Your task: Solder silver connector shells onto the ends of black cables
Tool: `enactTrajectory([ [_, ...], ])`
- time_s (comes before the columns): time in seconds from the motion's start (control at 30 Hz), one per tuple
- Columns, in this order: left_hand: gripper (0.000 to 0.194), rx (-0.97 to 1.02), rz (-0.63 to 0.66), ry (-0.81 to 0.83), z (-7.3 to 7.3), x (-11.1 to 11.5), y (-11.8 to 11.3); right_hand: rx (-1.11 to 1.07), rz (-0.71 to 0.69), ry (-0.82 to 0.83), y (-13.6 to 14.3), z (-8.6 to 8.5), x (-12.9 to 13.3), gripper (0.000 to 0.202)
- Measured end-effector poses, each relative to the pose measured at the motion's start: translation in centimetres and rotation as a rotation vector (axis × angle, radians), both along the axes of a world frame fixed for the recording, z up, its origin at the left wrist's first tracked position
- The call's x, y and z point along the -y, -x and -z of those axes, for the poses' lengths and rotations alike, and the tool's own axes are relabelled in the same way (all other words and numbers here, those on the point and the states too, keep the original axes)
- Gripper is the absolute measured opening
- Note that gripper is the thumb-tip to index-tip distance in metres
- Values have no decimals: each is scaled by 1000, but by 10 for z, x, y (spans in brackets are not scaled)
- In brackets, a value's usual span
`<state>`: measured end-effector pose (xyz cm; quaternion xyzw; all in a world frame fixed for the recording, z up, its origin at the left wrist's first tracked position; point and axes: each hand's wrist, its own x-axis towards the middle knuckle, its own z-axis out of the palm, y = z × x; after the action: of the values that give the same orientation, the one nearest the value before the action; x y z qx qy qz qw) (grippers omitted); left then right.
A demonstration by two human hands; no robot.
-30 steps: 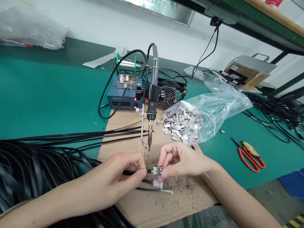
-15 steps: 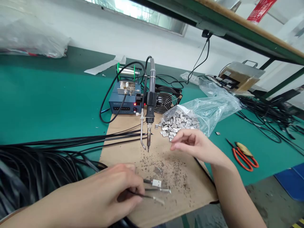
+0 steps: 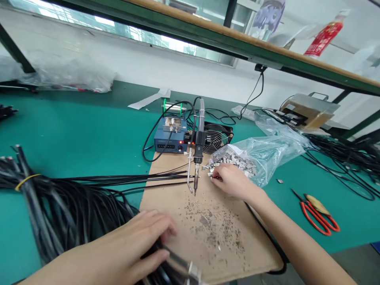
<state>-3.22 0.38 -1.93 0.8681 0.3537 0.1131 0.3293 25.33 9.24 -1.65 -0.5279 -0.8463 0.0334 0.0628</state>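
Note:
My right hand (image 3: 233,181) is at the left edge of a pile of small silver USB connectors (image 3: 231,157), its fingertips pinched on a USB connector mostly hidden by them. At the front of the cardboard, my left hand (image 3: 142,239) has its thumb and fingers apart. Just below it are blurred black cables with USB plug ends (image 3: 192,271), apparently loose from the fingers. Between the hands, a soldering iron (image 3: 197,166) hangs tip down in its holder, with a thin curved metal tube beside it.
A thick bundle of black cables (image 3: 89,213) lies at left, several strands reaching the cardboard (image 3: 169,202). Behind stand a blue soldering station (image 3: 163,138), solder spool (image 3: 175,107) and fan (image 3: 213,140). Red-handled scissors (image 3: 319,217) lie right, near a plastic bag (image 3: 276,148).
My right hand has moved to the connector pile and pinched. My left hand has opened and the cable ends have shifted toward the front edge. The view has tilted up and left.

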Motion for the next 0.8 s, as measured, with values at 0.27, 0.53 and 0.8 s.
enactTrajectory([
  [0.27, 24, -150, -102, -251, 3, -12, 2, -7, 5, -110, 1, 12, 4, 21],
  [0.53, 22, -295, -281, -411, 11, -76, 11, -277, 88, -138, -20, -1, 29, 12],
  [0.8, 19, -107, -212, -200, -9, -44, 14, -506, 63, -22, -30, -10, 62, 17],
])
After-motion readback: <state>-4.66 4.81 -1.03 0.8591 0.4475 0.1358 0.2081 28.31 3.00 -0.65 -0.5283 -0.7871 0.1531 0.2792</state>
